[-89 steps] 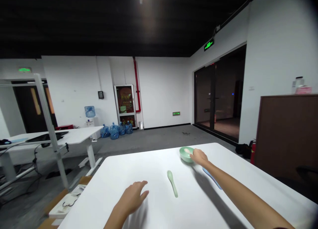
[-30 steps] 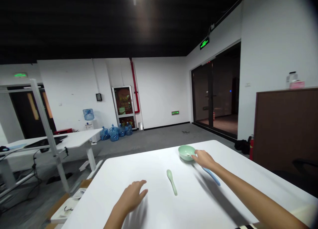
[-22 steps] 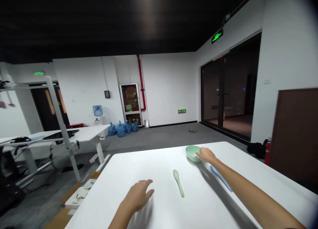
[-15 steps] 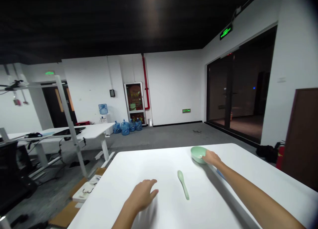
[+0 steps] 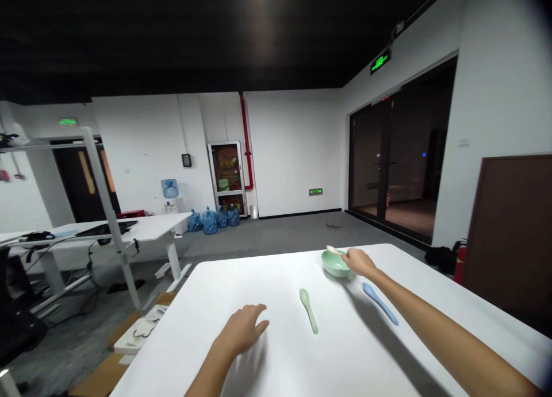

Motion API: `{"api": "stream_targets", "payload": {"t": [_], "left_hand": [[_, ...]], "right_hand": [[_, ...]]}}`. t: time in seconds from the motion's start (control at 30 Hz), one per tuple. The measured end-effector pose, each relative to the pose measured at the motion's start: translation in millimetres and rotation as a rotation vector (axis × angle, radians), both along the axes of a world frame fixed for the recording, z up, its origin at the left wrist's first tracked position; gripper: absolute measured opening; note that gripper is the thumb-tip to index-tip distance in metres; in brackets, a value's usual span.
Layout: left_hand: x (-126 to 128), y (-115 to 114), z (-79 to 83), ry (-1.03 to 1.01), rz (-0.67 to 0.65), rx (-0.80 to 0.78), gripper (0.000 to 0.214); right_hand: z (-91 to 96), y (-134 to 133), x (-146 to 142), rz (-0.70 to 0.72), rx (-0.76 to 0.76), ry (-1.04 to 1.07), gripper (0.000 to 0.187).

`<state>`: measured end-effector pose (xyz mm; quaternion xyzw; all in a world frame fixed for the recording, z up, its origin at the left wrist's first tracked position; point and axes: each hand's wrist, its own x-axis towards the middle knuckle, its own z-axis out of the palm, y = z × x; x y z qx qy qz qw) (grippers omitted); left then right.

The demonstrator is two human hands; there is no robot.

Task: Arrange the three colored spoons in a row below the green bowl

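Observation:
Near the far edge of the white table (image 5: 276, 357) stands a pale green bowl (image 5: 333, 266). My right hand (image 5: 360, 262) is closed on a whitish spoon (image 5: 333, 250), whose head shows above the bowl's far rim; the fingers hide its handle. Whether the spoon touches the bowl, I cannot tell. Below my right forearm a blue spoon (image 5: 380, 303) lies on the table. A light green spoon (image 5: 308, 311) lies in the middle, between my hands. To its left my left hand (image 5: 245, 328) hovers with fingers apart, holding nothing.
On the floor left of the table are cardboard and a white tray (image 5: 133, 334). Another desk (image 5: 159, 227) with a metal frame stands further left. Several blue water bottles (image 5: 209, 220) sit by the back wall. A brown panel (image 5: 509, 224) and a fire extinguisher (image 5: 460, 263) are at right.
My right hand has raised the whitish spoon above the bowl's rim. The blue spoon, mostly covered by my arm before, now shows. The view has turned slightly right; my left hand stays open.

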<state>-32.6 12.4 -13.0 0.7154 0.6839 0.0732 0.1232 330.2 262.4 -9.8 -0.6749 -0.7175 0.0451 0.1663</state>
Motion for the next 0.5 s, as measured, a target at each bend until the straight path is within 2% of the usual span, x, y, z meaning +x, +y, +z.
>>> {"api": "stream_targets", "payload": {"t": [0.1,0.2,0.33,0.5], "left_hand": [[0,-1,0.3,0.003,-0.001,0.006,0.054],[1,-3,2.4,0.017,-0.014,0.014,0.054],[3,-5,4.6,0.010,-0.023,0.009,0.054],[2,-6,3.3,0.000,-0.018,0.009,0.053]], "right_hand": [[11.7,-24,6,0.040,0.023,0.015,0.036],[10.2,-48,11,0.087,-0.027,0.037,0.035],[-8.6,-74,9,0.163,-0.195,0.091,0.035],[-37.8,-90,-2,0.164,-0.352,0.082,0.026]]}}
